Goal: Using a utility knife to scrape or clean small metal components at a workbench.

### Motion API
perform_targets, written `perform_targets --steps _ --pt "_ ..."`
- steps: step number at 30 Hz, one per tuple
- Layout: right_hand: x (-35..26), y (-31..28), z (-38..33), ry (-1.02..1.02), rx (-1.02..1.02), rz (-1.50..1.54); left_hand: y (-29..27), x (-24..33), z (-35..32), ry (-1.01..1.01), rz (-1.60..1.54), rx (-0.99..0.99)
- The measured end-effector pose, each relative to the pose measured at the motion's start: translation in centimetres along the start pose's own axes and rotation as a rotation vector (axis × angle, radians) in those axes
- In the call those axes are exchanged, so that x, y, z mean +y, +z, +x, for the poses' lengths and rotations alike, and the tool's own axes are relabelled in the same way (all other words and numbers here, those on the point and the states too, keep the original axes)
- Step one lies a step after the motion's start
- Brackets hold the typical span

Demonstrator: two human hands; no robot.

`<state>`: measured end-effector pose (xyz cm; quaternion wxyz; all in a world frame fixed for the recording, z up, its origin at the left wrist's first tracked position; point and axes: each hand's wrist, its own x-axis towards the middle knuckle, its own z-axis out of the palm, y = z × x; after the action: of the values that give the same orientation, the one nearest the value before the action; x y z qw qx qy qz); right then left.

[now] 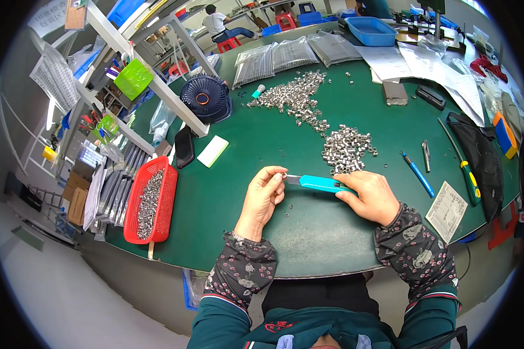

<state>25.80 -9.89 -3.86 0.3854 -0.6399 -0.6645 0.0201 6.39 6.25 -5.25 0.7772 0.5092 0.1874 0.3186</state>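
My right hand is closed round the rear of a turquoise utility knife, whose blade points left. Between thumb and forefinger of my left hand is a small metal ring, and the blade tip meets it or lies right beside it. Just beyond my hands lies a pile of small silvery metal rings. A larger heap of the same rings spreads out farther back on the green table mat.
A red basket of small metal parts stands at the left edge, near a phone and a dark fan. On the right lie a blue pen-like tool, a screwdriver and a printed card. Bagged tubes lie at the back.
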Motion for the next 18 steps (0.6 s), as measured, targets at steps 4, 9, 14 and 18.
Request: perform_targets --steps 4,9,14,18 --pt "0.02 -0.07 -0.01 0.011 -0.012 -0.009 0.19 0.01 0.03 -0.002 0.032 0.026" --pt "-0.27 -0.29 0.08 0.012 -0.025 0.006 -0.23 -0.09 0.06 -0.021 0.021 0.001" --pt "-0.10 -0.10 0.07 -0.015 -0.021 0.024 0.13 -0.23 0.21 -0.010 -0.097 0.020" --pt "-0.05 -0.04 0.03 -0.012 0.012 0.027 -0.22 -0.22 0.27 -0.018 -0.104 0.038"
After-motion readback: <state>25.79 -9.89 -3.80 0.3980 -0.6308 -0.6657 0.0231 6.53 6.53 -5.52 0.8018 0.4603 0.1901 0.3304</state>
